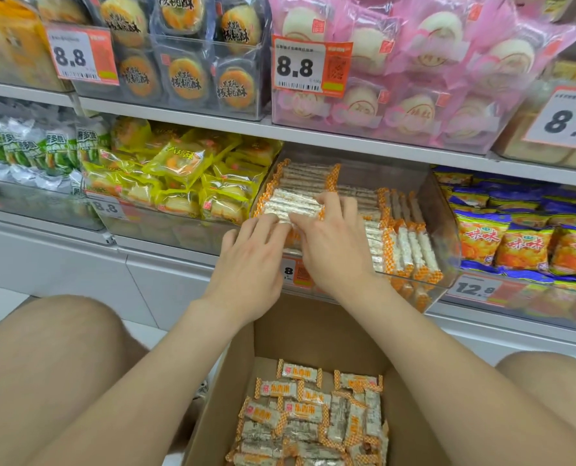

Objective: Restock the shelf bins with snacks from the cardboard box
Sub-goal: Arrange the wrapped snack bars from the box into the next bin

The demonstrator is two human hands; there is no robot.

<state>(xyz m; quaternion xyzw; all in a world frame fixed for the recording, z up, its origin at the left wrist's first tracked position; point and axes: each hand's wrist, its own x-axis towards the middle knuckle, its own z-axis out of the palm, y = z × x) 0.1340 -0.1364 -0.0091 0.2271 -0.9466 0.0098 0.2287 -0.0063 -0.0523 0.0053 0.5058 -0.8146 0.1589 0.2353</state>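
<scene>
A clear plastic shelf bin (443,216) in the middle of the lower shelf holds rows of orange-and-white snack bars (404,250). Both hands reach into its left front part. My left hand (249,264) lies with straight fingers on a stack of the bars (290,201). My right hand (333,243) rests on the same stack, fingers spread over the wrappers. Below, between my knees, stands the open cardboard box (317,331) with several loose bars (310,415) at its bottom.
Left of the bin is a bin of yellow packets (179,176), and green-and-white packets (27,149) lie further left. Blue-and-orange bags (522,237) fill the bin on the right. The upper shelf carries round pastries (185,68) and pink-wrapped cakes (414,79). My bare knees flank the box.
</scene>
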